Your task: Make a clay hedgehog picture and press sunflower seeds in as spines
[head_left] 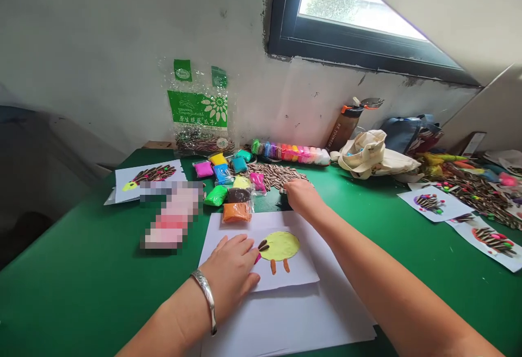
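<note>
My left hand (232, 267) lies flat with fingers stretched over the left part of a white sheet of paper (304, 279). On that sheet is a flattened yellow-green clay oval (283, 245) with two brown clay legs and a pink bit at its left end, partly under my fingers. A few dark sunflower seeds (263, 245) sit at the oval's left end. My right hand (304, 196) reaches forward to the near edge of a pile of sunflower seeds (275, 174). Its fingers are curled in, and their tips are hidden, so what they hold cannot be made out.
Bagged coloured clay (237, 211) lies behind the paper. A clear seed bag (199, 109) leans on the wall beside a row of clay packs (293, 153). A bottle (345, 123) and cloth bag (367, 155) stand back right. Finished seed pictures (438, 203) lie at right; another (150, 180) at left.
</note>
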`<state>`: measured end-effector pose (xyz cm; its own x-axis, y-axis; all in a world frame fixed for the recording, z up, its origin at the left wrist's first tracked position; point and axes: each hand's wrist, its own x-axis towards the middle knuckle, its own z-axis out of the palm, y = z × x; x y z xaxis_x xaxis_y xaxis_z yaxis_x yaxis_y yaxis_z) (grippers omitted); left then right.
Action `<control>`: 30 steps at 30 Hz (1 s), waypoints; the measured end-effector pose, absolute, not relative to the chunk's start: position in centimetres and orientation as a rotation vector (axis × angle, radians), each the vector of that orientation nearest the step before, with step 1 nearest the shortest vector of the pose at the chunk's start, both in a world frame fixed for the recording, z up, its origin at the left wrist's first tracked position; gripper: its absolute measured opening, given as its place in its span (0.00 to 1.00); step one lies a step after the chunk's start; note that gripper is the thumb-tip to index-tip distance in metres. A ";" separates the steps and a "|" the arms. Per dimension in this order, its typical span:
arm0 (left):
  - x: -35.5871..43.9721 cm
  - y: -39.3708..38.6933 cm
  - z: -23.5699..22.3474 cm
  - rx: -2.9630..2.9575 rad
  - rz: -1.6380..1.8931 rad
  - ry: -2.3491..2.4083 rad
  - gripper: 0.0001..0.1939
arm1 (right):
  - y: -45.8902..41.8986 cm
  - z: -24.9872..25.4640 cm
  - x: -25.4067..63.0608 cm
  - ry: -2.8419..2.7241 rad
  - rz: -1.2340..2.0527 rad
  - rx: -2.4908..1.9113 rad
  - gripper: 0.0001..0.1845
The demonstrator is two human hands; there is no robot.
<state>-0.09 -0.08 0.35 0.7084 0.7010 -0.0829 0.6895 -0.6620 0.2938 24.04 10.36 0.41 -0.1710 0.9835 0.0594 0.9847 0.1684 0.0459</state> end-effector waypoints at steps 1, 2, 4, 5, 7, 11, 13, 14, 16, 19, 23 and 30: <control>-0.1 -0.1 0.3 2.607 0.040 1.103 0.15 | 10.7 0.3 23.8 -2.416 -0.120 -2.015 0.13; -0.1 -0.1 0.3 2.600 0.028 1.111 0.15 | 10.9 0.2 23.5 -2.441 -0.122 -2.015 0.13; -0.1 -0.1 0.3 2.590 0.012 1.126 0.16 | 11.0 0.1 23.1 -2.483 -0.123 -2.012 0.13; -0.1 -0.2 0.3 2.586 0.006 1.132 0.16 | 11.0 0.2 23.0 -2.496 -0.122 -2.013 0.13; -0.1 -0.3 0.4 2.583 0.001 1.134 0.16 | 10.9 0.3 22.8 -2.511 -0.123 -2.014 0.13; 0.0 -0.4 0.7 2.593 0.008 1.120 0.15 | 11.2 0.2 23.0 -2.504 -0.124 -2.009 0.14; 0.1 -0.4 0.9 2.596 0.007 1.122 0.15 | 11.6 0.0 23.3 -2.492 -0.114 -2.003 0.12; 0.1 -0.3 0.9 2.595 0.000 1.123 0.15 | 11.7 0.0 23.5 -2.480 -0.110 -2.002 0.12; 0.1 -0.2 1.0 2.591 -0.016 1.118 0.13 | 11.6 0.2 23.9 -2.445 -0.106 -1.998 0.11; 0.2 -0.2 1.1 2.594 -0.008 1.111 0.12 | 10.0 0.7 24.5 -2.369 -0.115 -1.977 0.11; 0.2 -0.2 1.0 2.599 0.007 1.104 0.11 | 5.1 1.6 24.4 -2.237 -0.097 -1.903 0.10; 0.1 -0.2 0.9 2.639 0.022 1.081 0.11 | -1.5 0.7 21.0 -1.807 0.973 -1.433 0.08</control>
<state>0.09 -0.17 0.95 0.7185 0.6891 -0.0941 0.6846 -0.6770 0.2702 20.96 -1.52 0.69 -0.2119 0.9769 0.0292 0.5135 0.1367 -0.8471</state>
